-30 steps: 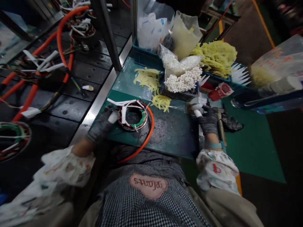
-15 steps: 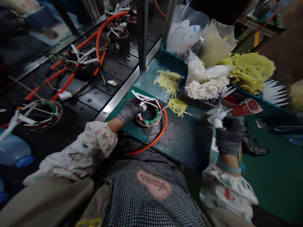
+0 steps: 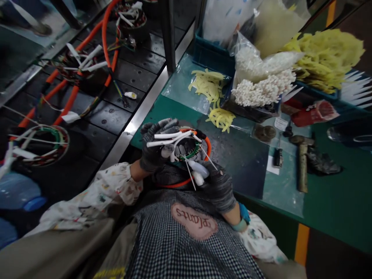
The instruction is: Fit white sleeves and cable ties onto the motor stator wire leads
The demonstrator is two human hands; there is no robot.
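A ring-shaped motor stator (image 3: 186,153) with green and copper-red windings sits at the table's near edge, an orange cable (image 3: 208,145) curving off its right side. White sleeved leads (image 3: 168,138) stick out to its left. Around that left side my left hand (image 3: 154,147), in a grey glove, is closed, its thumb below the leads. My right hand (image 3: 217,186), gloved too, is at the front right of the ring with pale, covered fingertips pinched together; what lies between them cannot be made out. Two ends of thin white cord (image 3: 190,173) hang from the ring near these fingers.
On the left conveyor stand more stators (image 3: 43,145) with orange cables. Yellow curved strips (image 3: 209,87) and a bag of white pieces (image 3: 263,89) lie behind. A hammer (image 3: 302,162) and a red cup (image 3: 315,113) are at right; a water bottle (image 3: 20,192) stands at left.
My right hand has come from the right side of the table to the front of the stator. The stator is nearer my body, and my left hand has shifted its hold on it.
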